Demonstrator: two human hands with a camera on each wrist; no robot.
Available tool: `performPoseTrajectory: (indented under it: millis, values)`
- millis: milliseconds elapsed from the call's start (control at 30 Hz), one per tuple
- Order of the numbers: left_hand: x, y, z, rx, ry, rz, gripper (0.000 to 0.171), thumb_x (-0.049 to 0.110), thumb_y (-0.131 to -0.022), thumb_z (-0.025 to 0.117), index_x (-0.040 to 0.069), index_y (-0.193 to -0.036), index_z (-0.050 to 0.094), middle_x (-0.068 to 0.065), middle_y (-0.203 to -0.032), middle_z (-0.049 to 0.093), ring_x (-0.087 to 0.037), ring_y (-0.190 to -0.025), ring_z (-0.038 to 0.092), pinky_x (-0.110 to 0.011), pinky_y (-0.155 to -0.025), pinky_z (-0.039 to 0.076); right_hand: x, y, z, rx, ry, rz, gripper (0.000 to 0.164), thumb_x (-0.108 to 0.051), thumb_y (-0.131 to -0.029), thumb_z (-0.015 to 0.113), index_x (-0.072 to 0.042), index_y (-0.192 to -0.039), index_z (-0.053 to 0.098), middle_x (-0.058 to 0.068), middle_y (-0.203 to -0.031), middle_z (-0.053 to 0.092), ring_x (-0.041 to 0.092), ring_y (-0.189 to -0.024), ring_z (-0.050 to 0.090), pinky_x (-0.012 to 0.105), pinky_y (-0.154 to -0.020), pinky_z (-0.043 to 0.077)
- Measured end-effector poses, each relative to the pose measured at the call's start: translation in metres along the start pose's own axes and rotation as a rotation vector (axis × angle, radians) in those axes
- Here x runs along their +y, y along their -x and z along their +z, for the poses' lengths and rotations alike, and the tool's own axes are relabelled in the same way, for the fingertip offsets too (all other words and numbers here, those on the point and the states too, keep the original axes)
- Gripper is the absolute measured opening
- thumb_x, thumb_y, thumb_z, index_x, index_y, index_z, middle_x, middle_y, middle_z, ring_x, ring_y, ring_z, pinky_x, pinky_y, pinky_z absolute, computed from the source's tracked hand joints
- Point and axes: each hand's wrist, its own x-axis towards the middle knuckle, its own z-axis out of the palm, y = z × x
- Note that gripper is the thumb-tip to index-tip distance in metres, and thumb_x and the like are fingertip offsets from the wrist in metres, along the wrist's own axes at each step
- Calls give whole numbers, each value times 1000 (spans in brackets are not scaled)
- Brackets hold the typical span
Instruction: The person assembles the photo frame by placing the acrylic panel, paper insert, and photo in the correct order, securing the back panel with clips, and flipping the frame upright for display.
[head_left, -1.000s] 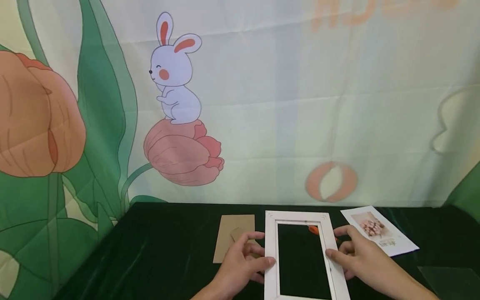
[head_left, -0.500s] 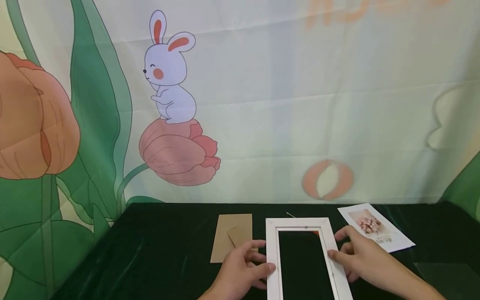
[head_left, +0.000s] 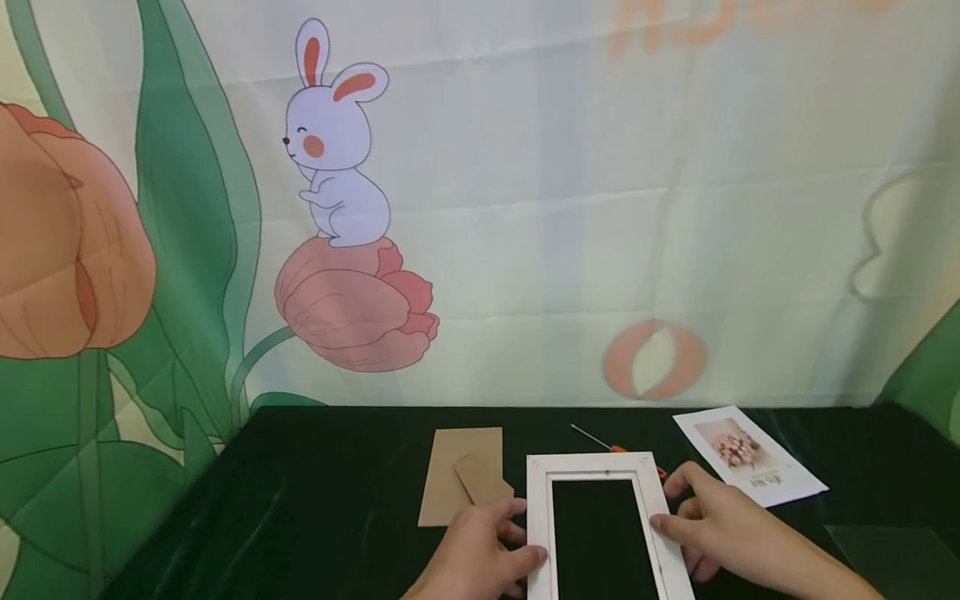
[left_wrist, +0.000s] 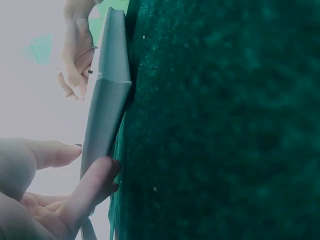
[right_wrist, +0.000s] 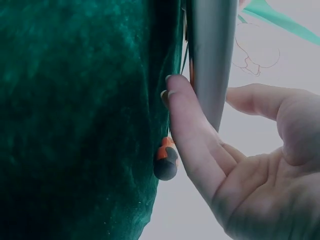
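A white picture frame [head_left: 537, 533] with an open middle lies between both hands, low in the head view. My left hand [head_left: 480, 550] grips its left side, thumb on top and fingers at the outer edge. On the opposite side my right hand [head_left: 723, 525] pinches the frame the same way. The left wrist view shows the frame's outer edge [left_wrist: 107, 100] close over the dark green cloth, with small metal tabs sticking up. In the right wrist view, fingertips reach under the frame's side [right_wrist: 212, 55], near a screwdriver handle [right_wrist: 166, 160].
A brown backing board [head_left: 442, 475] with a folded stand piece lies left of the frame. Behind it is a screwdriver [head_left: 592, 436], partly covered. A flower print [head_left: 750, 458] lies at right, with a clear sheet [head_left: 892, 558] in front of it. A printed curtain [head_left: 510, 208] hangs behind.
Both hands have brought the frame down and toward the body. More of the screwdriver shows beyond its far edge. The camera view has shifted slightly.
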Motion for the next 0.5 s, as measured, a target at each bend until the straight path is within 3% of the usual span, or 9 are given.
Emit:
performPoseTrajectory:
  millis: [500]
  values:
    - [0,0,-3,-21,-117,12,53,4,-90,83,-5,-138,62,-6,-95,69,-23,-64,71,-39,-63,63,4,-3,-1,-45,21,30,33,-13,-104,68,6,-118,44,9,-80,67,29,-70,70,45,-63,61]
